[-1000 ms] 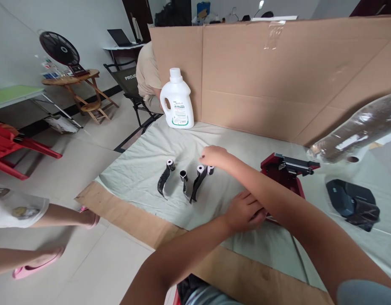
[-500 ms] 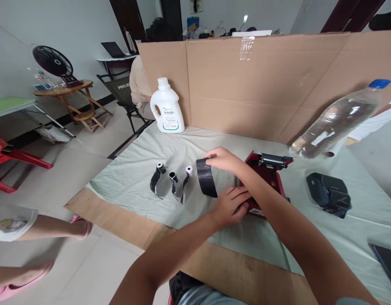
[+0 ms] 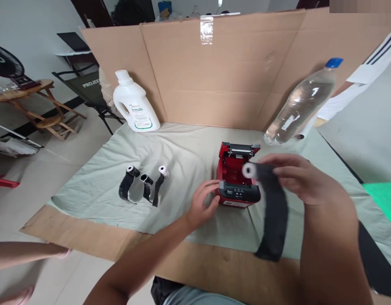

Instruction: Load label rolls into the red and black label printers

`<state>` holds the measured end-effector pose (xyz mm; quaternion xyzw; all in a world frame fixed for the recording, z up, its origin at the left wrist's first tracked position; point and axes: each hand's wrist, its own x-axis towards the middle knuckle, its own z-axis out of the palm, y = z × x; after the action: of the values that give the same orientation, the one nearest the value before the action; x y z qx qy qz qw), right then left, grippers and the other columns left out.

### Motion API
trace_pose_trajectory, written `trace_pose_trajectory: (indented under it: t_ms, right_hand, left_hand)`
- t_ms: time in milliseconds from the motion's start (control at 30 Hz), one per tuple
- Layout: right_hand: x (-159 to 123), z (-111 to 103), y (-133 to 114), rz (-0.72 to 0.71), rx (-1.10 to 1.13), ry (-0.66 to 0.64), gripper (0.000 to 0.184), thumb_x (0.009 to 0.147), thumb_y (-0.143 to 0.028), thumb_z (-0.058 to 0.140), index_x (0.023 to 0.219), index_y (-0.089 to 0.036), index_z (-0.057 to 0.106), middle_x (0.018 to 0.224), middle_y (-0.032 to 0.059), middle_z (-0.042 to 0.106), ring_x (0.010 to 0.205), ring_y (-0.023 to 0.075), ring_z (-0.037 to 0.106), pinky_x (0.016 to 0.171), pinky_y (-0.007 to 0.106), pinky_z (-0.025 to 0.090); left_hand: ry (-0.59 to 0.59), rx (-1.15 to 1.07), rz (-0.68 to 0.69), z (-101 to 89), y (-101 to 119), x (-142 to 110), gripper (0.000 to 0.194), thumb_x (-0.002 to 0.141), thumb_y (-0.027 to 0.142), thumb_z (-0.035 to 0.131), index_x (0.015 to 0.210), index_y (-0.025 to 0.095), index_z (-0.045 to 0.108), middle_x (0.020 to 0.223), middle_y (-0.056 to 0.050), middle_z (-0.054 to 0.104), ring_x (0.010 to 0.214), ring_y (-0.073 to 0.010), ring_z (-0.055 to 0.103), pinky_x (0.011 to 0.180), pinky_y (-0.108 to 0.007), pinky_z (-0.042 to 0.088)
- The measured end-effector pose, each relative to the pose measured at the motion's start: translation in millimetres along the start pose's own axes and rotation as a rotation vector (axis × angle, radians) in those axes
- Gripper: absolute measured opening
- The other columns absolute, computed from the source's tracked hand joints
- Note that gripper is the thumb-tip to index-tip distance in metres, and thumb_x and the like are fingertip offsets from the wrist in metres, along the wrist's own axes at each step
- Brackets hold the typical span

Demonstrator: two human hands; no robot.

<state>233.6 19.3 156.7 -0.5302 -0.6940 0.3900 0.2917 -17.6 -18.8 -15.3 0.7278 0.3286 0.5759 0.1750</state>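
Observation:
My right hand (image 3: 297,178) grips a black paper roll (image 3: 273,216) with a pale core; its loose strip hangs down in front of the table, slightly blurred. Beyond it stands a small red-and-black label printer (image 3: 236,192), lid raised and the red inside showing. My left hand (image 3: 203,202) touches the printer's left front corner, fingers and thumb apart. Left of it on the cloth are three partly unrolled black rolls: a wide one (image 3: 126,184), a middle one (image 3: 146,186) and a narrow one with a white core (image 3: 159,186).
A cardboard screen (image 3: 214,76) runs along the back. A white jug (image 3: 136,106) stands at back left; a clear bottle with a blue cap (image 3: 301,106) leans at back right. A dark flat object (image 3: 376,267) lies at right. A person's legs (image 3: 27,254) show at lower left.
My right hand has carried the black roll from left of the printer across to its right and nearer to me. My left hand has moved to the printer's left corner. The view has shifted.

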Motion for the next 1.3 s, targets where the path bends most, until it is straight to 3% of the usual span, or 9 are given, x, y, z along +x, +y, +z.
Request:
trace_pose_trajectory:
  t_ms: [100,200,333,567,767,1100,1300]
  right_hand:
    - [18.0,23.4,11.4,0.076,0.083,-0.14,0.027,0.074,-0.033,0.066,0.096,-0.022,0.077,0.08,0.0027,0.072,0.07,0.0195,0.065,0.061,0.031,0.05]
    - [30.9,44.1,30.5,0.105,-0.101,-0.078,0.028,0.074,-0.023,0.064,0.099,-0.021,0.077,0.085,0.0016,0.073,0.078,0.019,0.066,0.074,0.031,0.051]
    - [32.8,53.6,45.6,0.119,-0.291,-0.009,0.038,0.076,-0.015,0.061,0.109,-0.023,0.076,0.107,0.0024,0.076,0.094,0.0196,0.068,0.088,0.03,0.05]
    - [33.2,56.8,41.7,0.153,-0.565,0.038,0.041,0.082,-0.018,0.059,0.119,-0.025,0.074,0.111,0.0051,0.076,0.101,0.0251,0.066,0.083,0.033,0.047]
    - [37.1,64.6,42.2,0.093,-0.665,0.055,0.041,0.083,-0.016,0.057,0.12,-0.024,0.073,0.097,0.008,0.076,0.103,0.0279,0.063,0.084,0.034,0.045]
    - [42.0,48.4,52.8,0.11,-0.36,-0.017,0.036,0.081,-0.016,0.06,0.113,-0.021,0.075,0.105,0.0029,0.077,0.092,0.0199,0.067,0.083,0.029,0.049]
    - [44.2,69.6,42.2,0.153,-0.732,0.005,0.045,0.085,-0.013,0.057,0.126,-0.021,0.073,0.115,0.01,0.077,0.113,0.0313,0.061,0.093,0.039,0.047]
  left_hand:
    - [0.01,0.122,0.098,2.4,1.1,-0.9,0.042,0.096,0.03,0.063,0.136,0.022,0.054,0.124,-0.014,0.069,0.112,-0.0234,0.068,0.089,-0.039,0.055]
    - [-0.03,0.286,0.233,4.9,3.0,-2.5,0.045,0.095,0.025,0.061,0.139,0.024,0.054,0.128,-0.013,0.067,0.111,-0.0227,0.067,0.09,-0.038,0.052]
    - [-0.081,0.427,0.336,6.9,8.0,-4.7,0.042,0.092,0.009,0.055,0.125,0.031,0.067,0.123,-0.007,0.069,0.108,-0.0197,0.062,0.092,-0.035,0.048]
    - [-0.086,0.439,0.304,6.9,13.2,-4.1,0.044,0.097,0.012,0.05,0.125,0.038,0.071,0.118,-0.003,0.073,0.103,-0.019,0.057,0.093,-0.034,0.046]
    - [-0.102,0.439,0.285,9.4,14.4,-4.4,0.046,0.095,0.011,0.051,0.126,0.038,0.071,0.12,-0.002,0.072,0.105,-0.0193,0.056,0.094,-0.035,0.046]
    - [-0.094,0.39,0.316,5.4,16.9,-2.4,0.041,0.096,0.01,0.049,0.12,0.034,0.072,0.111,-0.002,0.075,0.102,-0.02,0.056,0.088,-0.035,0.046]
    - [-0.089,0.397,0.276,9.3,15.4,2.6,0.04,0.092,0.006,0.053,0.119,0.029,0.072,0.114,-0.004,0.074,0.103,-0.0204,0.056,0.09,-0.035,0.044]
